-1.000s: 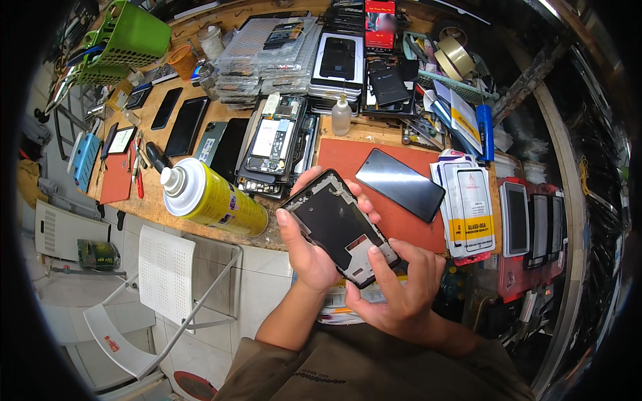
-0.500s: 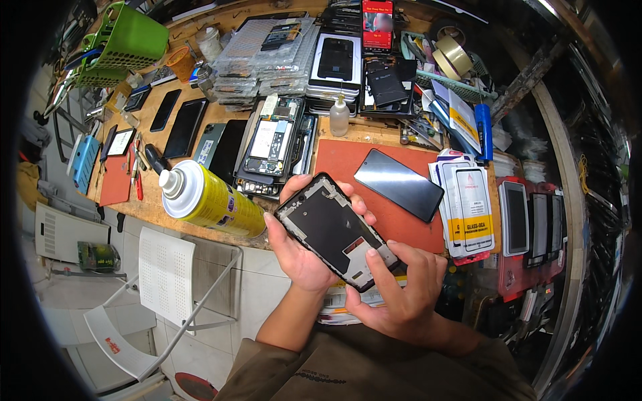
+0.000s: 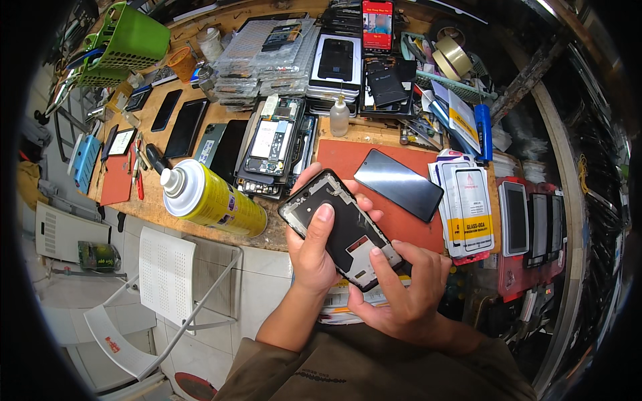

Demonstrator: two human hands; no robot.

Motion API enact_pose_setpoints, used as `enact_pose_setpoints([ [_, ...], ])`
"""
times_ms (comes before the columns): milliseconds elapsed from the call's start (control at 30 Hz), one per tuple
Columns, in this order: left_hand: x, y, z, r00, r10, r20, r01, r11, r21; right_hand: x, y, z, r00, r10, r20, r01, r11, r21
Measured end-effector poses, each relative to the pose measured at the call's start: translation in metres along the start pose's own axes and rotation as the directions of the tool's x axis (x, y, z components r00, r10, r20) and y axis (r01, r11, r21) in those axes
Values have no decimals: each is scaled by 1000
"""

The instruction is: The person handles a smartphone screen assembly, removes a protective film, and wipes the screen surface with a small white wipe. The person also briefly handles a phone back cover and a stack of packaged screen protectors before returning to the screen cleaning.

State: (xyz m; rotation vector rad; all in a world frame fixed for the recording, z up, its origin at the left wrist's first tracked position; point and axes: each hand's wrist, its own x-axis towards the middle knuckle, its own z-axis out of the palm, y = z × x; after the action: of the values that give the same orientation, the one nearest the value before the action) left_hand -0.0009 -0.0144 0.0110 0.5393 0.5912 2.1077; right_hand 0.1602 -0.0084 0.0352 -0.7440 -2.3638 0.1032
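Observation:
My left hand (image 3: pixel 313 257) holds a black phone frame (image 3: pixel 340 235), tilted, with its inner side up and pale adhesive remnants along its edges. The thumb lies flat across the dark inner face; the other fingers wrap behind the far edge. My right hand (image 3: pixel 408 284) is at the frame's lower right end. Its index fingertip rests on the pale metal part beside a small cutout, another finger meets the side edge, and the thumb is near the bottom corner. Beyond the frame, a dark glossy phone (image 3: pixel 400 184) rests on a red-brown mat (image 3: pixel 334 152).
A yellow spray can (image 3: pixel 224 204) stands at the bench's near edge, left of my hands. Opened phones (image 3: pixel 273 137) are stacked behind it. A small clear bottle (image 3: pixel 339 119) stands beyond the mat; glass packets (image 3: pixel 468 207) lie right. A lit phone (image 3: pixel 378 27) stands upright at the back.
My left thumb has moved from the frame's outer left edge onto its inner face. The frame has shifted slightly right; my right hand has stayed nearly in place.

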Motion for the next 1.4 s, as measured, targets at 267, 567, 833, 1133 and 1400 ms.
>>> enact_pose_setpoints([
  [267,-2,1,2,999,-41,-35,42,999,11,-1,-1,1,1000,-23,-7,22,999,-27],
  [567,-2,3,2,999,-37,-7,37,999,21,-3,1,0,1000,-26,5,26,1000,-4],
  [833,-2,3,2,999,-33,4,33,999,-28,-4,2,0,1000,-16,-11,16,1000,2],
  [1133,-3,2,2,999,-39,16,40,998,-44,-6,3,3,999,-24,-28,24,1000,-3],
  [1400,-3,2,3,999,-34,-5,34,999,17,-6,3,1,1000,-23,-17,23,1000,6],
])
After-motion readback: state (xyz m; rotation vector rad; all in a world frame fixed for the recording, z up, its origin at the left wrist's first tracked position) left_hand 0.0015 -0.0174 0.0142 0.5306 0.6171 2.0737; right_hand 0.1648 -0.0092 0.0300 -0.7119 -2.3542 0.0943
